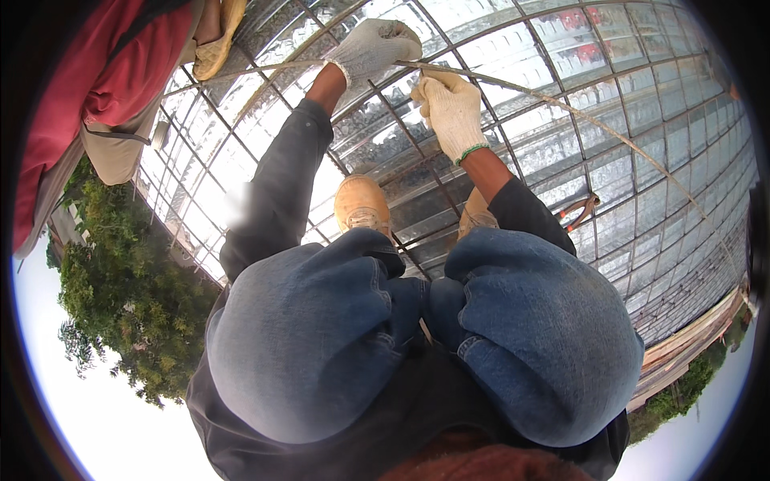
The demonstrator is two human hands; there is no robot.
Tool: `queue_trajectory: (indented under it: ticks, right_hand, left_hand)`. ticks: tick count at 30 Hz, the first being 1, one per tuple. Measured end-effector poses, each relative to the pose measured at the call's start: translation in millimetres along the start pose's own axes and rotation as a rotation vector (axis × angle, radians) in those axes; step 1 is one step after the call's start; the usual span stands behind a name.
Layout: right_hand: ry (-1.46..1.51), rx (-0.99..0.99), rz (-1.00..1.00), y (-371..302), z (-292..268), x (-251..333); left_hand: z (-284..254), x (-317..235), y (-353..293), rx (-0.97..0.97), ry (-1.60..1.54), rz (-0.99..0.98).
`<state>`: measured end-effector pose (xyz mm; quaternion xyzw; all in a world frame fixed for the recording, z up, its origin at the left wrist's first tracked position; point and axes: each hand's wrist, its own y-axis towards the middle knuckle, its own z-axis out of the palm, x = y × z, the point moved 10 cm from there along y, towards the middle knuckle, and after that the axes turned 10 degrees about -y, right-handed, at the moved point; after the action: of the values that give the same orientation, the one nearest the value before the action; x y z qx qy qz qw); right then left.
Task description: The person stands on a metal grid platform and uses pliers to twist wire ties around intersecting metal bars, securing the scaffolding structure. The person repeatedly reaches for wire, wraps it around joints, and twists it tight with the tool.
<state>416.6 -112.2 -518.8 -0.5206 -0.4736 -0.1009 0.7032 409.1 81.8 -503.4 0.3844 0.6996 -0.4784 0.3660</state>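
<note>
Since steadying it probably takes 2 hands, the white knit-gloved left hand [374, 53] curls over the long, thin tan strand [577, 116] crossing the dark steel-bar grid [401, 124], the cream knit-gloved right hand [451, 110] bunched just beside, though whether either grips it I cannot tell.

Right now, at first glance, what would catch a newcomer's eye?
Probably the metal grid over shiny sheeting, spread across the upper picture. At its top middle, a gloved left hand and gloved right hand meet along a long, thin rod. Knees in blue jeans fill the lower middle.
</note>
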Motion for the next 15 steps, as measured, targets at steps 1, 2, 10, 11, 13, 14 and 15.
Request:
queue_trajectory:
  ticks: [1, 2, 10, 11, 13, 14, 15]
  right_hand:
    - [-0.016, -0.002, 0.002, 0.5, -1.6, -0.3]
    - [-0.033, -0.005, 0.006, -1.3, -3.5, 3.4]
    - [0.067, 0.056, 0.090, -20.9, 5.7, 8.8]
    - [0.076, 0.062, 0.108, -26.8, 5.7, 8.3]
    - [0.093, 0.119, 0.138, -38.7, 6.9, 8.9]
    - [0.105, 0.119, 0.139, -45.3, 4.7, 11.7]
    - [0.117, 0.120, 0.140, -52.1, 3.1, 14.3]
  left_hand:
    - [0.9, -3.5, -2.7, 0.002, -0.020, 0.013]
    - [3.3, -6.7, -5.9, 0.007, -0.043, 0.025]
    - [4.7, -17.9, -26.3, 0.053, 0.001, 0.082]
    - [6.4, -21.2, -28.6, 0.037, 0.011, 0.100]
    - [9.7, -26.1, -33.2, 0.036, 0.027, 0.119]
    - [12.5, -27.8, -36.2, 0.033, -0.011, 0.101]
    - [16.1, -29.7, -40.2, 0.030, -0.049, 0.084]
